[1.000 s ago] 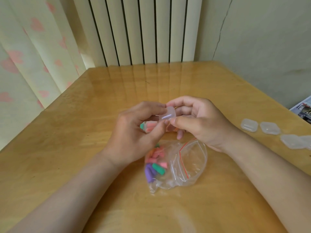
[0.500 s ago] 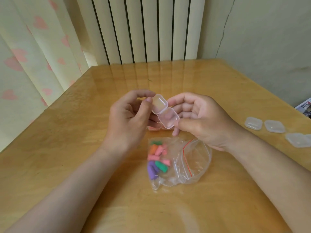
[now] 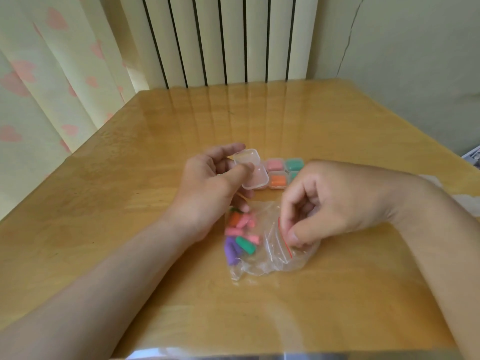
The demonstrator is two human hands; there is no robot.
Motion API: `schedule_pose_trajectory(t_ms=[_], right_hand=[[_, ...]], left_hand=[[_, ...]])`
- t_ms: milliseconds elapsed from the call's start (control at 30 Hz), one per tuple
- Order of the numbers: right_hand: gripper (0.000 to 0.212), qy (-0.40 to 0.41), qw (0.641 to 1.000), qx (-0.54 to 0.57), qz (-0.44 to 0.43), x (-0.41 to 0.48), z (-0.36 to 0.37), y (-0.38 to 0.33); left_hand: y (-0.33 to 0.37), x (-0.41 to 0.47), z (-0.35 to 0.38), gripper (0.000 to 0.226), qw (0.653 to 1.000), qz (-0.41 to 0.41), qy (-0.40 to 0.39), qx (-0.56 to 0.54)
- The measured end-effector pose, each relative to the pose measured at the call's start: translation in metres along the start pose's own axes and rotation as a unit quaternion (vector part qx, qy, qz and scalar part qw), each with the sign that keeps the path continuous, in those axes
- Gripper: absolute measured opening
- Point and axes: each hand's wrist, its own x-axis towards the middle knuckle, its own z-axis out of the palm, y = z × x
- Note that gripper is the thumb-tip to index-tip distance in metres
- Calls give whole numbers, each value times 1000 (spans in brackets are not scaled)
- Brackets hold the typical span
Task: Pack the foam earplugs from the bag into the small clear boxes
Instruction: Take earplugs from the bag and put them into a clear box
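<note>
Gripped an open clear box (image 3: 254, 175) in the left hand (image 3: 209, 184), thumb across its hinge, fingers curled behind. Pinched the red-striped mouth of the bag (image 3: 270, 259) with the right hand (image 3: 326, 203), wrist bent. Had earplugs (image 3: 240, 236) lying inside the bag, mid-tabletop (image 3: 124, 209).

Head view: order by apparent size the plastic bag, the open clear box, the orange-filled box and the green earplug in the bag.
1. plastic bag
2. open clear box, lid included
3-4. orange-filled box and green earplug: look similar; the earplug is nearer the camera, so unranked.
</note>
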Motion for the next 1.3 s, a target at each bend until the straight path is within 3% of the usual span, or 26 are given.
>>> schedule_pose_trajectory(t_ms=[100,467,667,967,1300], right_hand=[[19,12,998,-61,5,5,6,0],[15,97,988,-115,-29,23,22,7],[19,98,985,-138,-46,25,27,6],[23,131,976,-135,-108,33,39,4],[16,135,988,-51,-52,26,26,6]], left_hand=[[-5,1,2,34,1000,-11,-4,16],[-7,1,4,31,1000,-14,15,19],[-8,0,6,30,999,-1,37,23],[-10,-3,8,30,994,47,90,49],[-5,-4,7,29,995,40,82,41]])
